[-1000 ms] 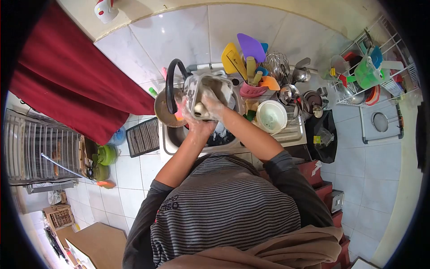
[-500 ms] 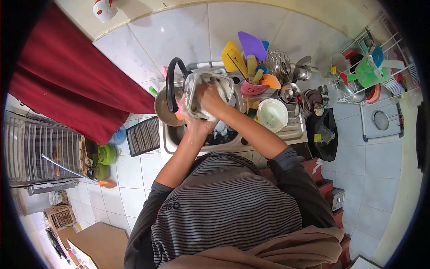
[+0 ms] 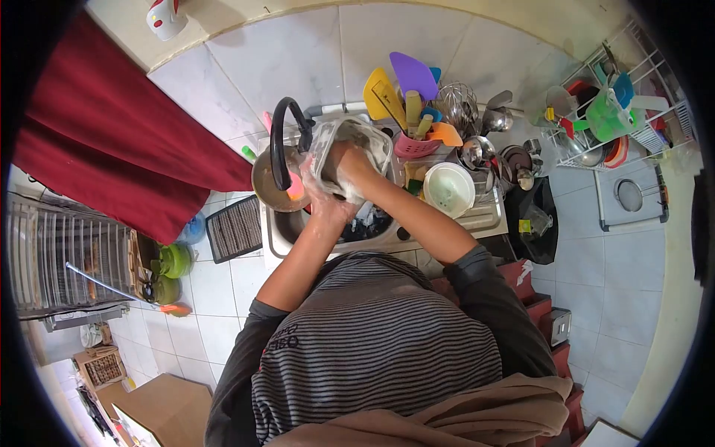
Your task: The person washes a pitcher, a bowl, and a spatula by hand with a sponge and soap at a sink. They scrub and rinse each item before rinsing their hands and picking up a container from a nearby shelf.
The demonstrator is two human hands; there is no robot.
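Over the sink point(image 3: 274, 240), a clear plastic container point(image 3: 322, 143) covered in soap suds is tilted toward me. My left hand point(image 3: 325, 203), wet and soapy, grips it from the lower left side. Inside the container is my right hand point(image 3: 348, 167), its fingers curled down into the suds; whatever they hold is hidden. Just left of the container sits a round pan point(image 3: 269, 192) with a pink thing point(image 3: 296, 186) at its edge. A black curved faucet point(image 3: 278, 141) arches over the pan. Below my wrists, dark items and foam point(image 3: 366, 223) fill part of the basin.
Right of the sink stand a white bowl point(image 3: 449, 188) and a pink basket point(image 3: 414, 146) of spatulas. Metal ladles and whisks point(image 3: 477, 152) crowd behind the bowl. A wire rack point(image 3: 596, 153) hangs on the right wall. A red curtain point(image 3: 119, 127) hangs at left.
The container has turned slightly in my left hand, and my right hand has shifted within it. The pink thing at the pan shows more now. The whole view has moved a little.
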